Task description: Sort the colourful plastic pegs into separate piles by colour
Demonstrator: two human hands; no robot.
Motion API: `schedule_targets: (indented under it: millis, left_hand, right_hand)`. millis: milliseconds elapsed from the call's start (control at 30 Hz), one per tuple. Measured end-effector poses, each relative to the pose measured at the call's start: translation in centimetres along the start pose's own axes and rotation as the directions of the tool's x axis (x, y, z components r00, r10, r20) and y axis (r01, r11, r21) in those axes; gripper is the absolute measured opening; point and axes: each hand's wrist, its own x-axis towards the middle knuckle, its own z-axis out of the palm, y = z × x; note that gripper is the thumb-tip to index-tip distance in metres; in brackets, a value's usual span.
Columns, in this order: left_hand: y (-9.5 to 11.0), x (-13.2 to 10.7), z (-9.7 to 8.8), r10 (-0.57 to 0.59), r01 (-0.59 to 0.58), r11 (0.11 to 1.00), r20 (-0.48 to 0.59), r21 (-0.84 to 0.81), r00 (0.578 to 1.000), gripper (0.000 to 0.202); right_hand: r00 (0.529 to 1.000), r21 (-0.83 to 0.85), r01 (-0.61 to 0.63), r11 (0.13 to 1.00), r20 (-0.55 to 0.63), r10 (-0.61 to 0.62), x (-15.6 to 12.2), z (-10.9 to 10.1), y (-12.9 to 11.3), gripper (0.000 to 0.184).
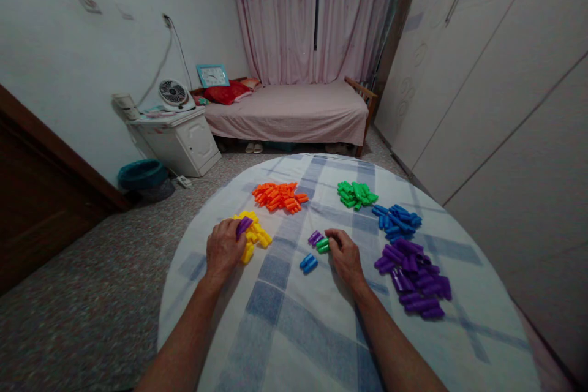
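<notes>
My left hand [224, 250] is at the left of the table, its fingers closed on a purple plastic piece [244, 226]. That hand is over the near-left side of a pile of yellow plastic pieces [258, 236] and hides part of it. Near the middle, my right hand [345, 252] pinches the right end of a green ribbed plastic piece [322, 245]. Just behind the green one lies a small purple piece [315, 237]. A blue piece [308, 263] rests on the cloth in front of them, apart from both hands.
Around these lie piles of orange pieces [278, 196], green pieces [356, 195], blue pieces [397, 222] and purple pieces [416, 278]. A checked cloth covers the round table [285, 331]. Beyond it stand a bed [294, 111], a white cabinet [184, 141] and a wardrobe [482, 104].
</notes>
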Motion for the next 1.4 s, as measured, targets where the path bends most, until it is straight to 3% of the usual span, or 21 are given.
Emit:
schedule_targets:
  millis: [167,300,433,600,800,933,1067,1200,1300,1400]
  left_hand:
    - [0.3,-0.3,0.2,-0.004,0.003,1.0,-0.059,-0.007,0.998,0.03]
    - [2.9,-0.7,0.4,0.065,-0.093,0.976,-0.144,-0.197,0.987,0.028]
    - [7.3,-1.3,1.8,0.217,-0.203,0.841,-0.031,-0.501,0.976,0.026]
    - [11.8,-1.5,3.7,0.368,-0.244,0.747,0.078,-0.619,0.927,0.033]
    - [13.4,-0.6,4.7,0.469,-0.302,0.759,0.163,-0.576,0.868,0.035]
    - [13.8,-0.4,4.6,0.472,-0.321,0.799,0.2,-0.508,0.859,0.031]
    - [12.3,-0.2,3.3,0.42,-0.326,0.828,0.12,-0.457,0.899,0.034]
    - [7.5,0.9,0.9,0.189,-0.187,0.963,-0.007,-0.196,0.982,0.034]
    - [3.8,1.7,-0.3,0.01,-0.011,0.999,0.031,0.031,0.999,0.033]
    - [1.6,1.9,-0.5,-0.082,0.067,0.992,0.14,0.11,0.987,0.031]
  right_hand:
    - [1.0,0.0,0.01,1.0,-0.005,-0.01,0.0,-0.1,-0.1,0.026]
    - [1.0,-0.014,0.007,1.0,-0.006,-0.008,0.0,-0.1,-0.3,0.026]
    - [1.0,-0.01,0.004,1.0,0.004,-0.004,0.0,-0.1,-0.3,0.026]
    - [1.0,0.005,0.004,1.0,0.008,-0.004,0.0,-0.2,-0.2,0.025]
    - [1.0,0.019,0.02,1.0,0.013,-0.02,0.0,-0.1,0.0,0.025]
    - [1.0,0.024,0.014,1.0,0.023,-0.015,0.0,-0.1,0.0,0.025]
    - [1.0,0.018,0.009,1.0,0.026,-0.009,0.0,-0.2,0.0,0.025]
    - [0.999,0.004,-0.006,1.0,0.036,0.006,0.0,-0.2,-0.1,0.025]
    - [0.999,-0.004,-0.013,1.0,0.035,0.013,0.0,-0.2,-0.3,0.026]
    - [0.999,-0.013,-0.021,1.0,0.036,0.021,0.0,-0.2,-0.5,0.026]
